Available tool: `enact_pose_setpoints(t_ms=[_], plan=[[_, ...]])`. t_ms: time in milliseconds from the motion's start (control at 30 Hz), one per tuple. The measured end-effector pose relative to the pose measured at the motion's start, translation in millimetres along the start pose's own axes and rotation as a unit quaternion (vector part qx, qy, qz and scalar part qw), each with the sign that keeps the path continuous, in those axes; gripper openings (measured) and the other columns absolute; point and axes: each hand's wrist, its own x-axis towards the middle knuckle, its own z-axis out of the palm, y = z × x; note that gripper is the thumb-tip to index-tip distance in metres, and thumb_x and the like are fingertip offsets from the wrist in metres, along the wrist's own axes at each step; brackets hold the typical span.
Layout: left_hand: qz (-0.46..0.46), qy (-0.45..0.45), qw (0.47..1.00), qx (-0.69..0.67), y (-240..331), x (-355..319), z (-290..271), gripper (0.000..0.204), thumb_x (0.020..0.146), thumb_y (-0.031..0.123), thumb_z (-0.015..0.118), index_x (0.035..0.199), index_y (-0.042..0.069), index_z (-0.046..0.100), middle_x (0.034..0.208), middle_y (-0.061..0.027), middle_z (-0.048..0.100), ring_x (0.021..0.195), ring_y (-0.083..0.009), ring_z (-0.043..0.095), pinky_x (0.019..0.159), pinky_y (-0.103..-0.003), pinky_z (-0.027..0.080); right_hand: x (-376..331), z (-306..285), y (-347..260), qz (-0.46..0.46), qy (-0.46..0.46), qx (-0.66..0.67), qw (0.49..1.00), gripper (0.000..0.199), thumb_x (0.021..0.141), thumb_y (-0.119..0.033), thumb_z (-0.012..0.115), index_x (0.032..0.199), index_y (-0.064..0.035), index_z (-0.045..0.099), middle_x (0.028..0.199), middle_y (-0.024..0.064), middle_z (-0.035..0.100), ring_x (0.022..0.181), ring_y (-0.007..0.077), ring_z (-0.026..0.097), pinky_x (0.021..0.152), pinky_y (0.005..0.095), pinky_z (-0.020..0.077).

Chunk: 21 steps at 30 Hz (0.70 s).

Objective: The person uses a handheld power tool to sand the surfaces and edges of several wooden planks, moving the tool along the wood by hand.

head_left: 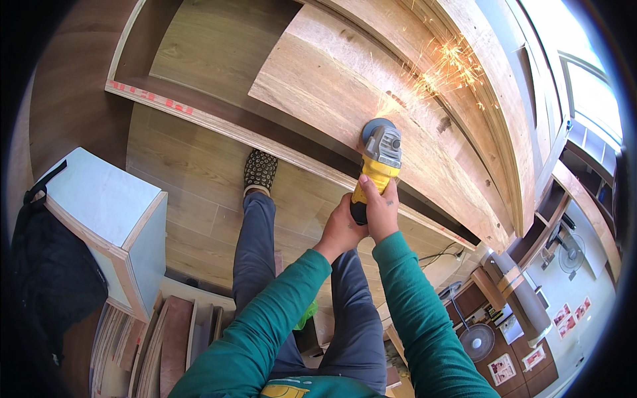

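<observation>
Both my hands are wrapped round a yellow and black angle grinder (380,166) with a grey metal head. My left hand (343,227) closes on the black rear end of its body. Higher up the yellow housing, my right hand (383,209) grips with its thumb along the near side. The grinder's round disc (376,130) meets the face of a long wooden board (318,83). Orange sparks (451,66) fly from there up and to the right, across more timber. The exact contact spot is partly hidden by the glare.
A long plywood edge (232,129) with red marks runs between me and the board. My shod foot (260,169) stands on the plank floor below it. To the left are a pale blue box (109,196) and a black bag (56,278). Standing fans (478,341) are at lower right.
</observation>
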Motion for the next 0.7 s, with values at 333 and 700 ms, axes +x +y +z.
enact_pose_setpoints(t_ms=[333, 700], plan=[[-0.007, -0.007, 1.0, 0.007, 1, 0, -1, 0.077, 0.075, 0.027, 0.091, 0.136, 0.003, 0.05, 0.118, -0.0213, 0.072, 0.114, -0.0384, 0.071, 0.094, -0.044, 0.056, -1, 0, -5, 0.009, 0.003, 0.009, 1.0, 0.042, 0.099, -0.029, 0.074, 0.127, -0.0002, 0.061, 0.114, 0.0101, 0.07, 0.103, 0.0175, 0.065, 0.092, 0.034, 0.0517], [0.008, -0.002, 1.0, 0.0, 4, -3, 3, 0.076, 0.075, 0.029, 0.091, 0.136, 0.004, 0.052, 0.119, -0.0223, 0.072, 0.114, -0.04, 0.07, 0.095, -0.046, 0.056, -4, -6, 0, 0.004, 0.013, 0.018, 1.0, 0.042, 0.1, -0.028, 0.073, 0.128, -0.0003, 0.06, 0.113, 0.0093, 0.069, 0.101, 0.0168, 0.065, 0.091, 0.034, 0.0522]])
